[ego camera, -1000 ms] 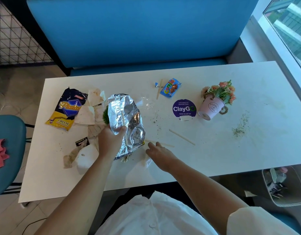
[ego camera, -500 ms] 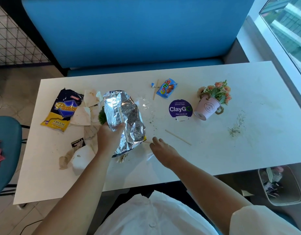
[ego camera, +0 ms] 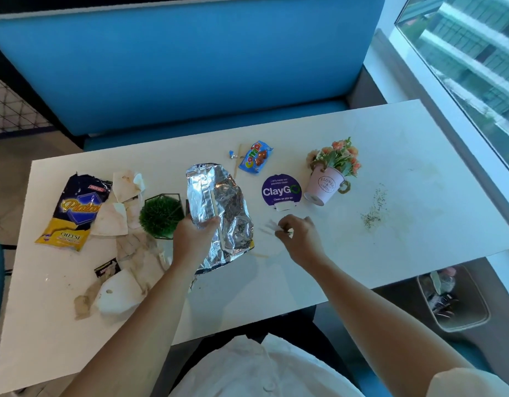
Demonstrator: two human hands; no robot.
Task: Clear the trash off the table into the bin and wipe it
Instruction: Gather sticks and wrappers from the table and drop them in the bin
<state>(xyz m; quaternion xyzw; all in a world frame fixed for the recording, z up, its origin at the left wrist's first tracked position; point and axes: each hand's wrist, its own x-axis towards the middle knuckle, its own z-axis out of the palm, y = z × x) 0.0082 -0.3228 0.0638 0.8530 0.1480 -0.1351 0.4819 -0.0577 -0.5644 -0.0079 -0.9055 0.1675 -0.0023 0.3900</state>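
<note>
My left hand [ego camera: 193, 239] grips an opened silver foil bag [ego camera: 219, 207] and holds it upright above the white table [ego camera: 405, 144]. My right hand [ego camera: 300, 237] sits just right of the bag, with its fingertips pinched on a small pale scrap [ego camera: 271, 226] that is blurred. A dark Piattos chip bag [ego camera: 72, 210], stained napkins [ego camera: 113, 222], a small black wrapper [ego camera: 105, 269] and a crumpled white tissue [ego camera: 118, 293] lie at the left. A blue candy wrapper [ego camera: 256, 157] and a thin stick [ego camera: 236, 163] lie further back. The bin [ego camera: 453, 299] stands on the floor at the right.
A green ball plant [ego camera: 161, 216] in a black frame stands beside my left hand. A purple ClayGo sign [ego camera: 280, 190] and a pink flower pot [ego camera: 327, 181] stand mid-table. Dark crumbs [ego camera: 373, 213] are scattered to the right. A blue bench [ego camera: 190, 67] runs behind the table.
My left hand lifted the foil bag and shifted it right, uncovering the green plant. My right hand moved away from me, over the stick's spot, and its fingers pinched together.
</note>
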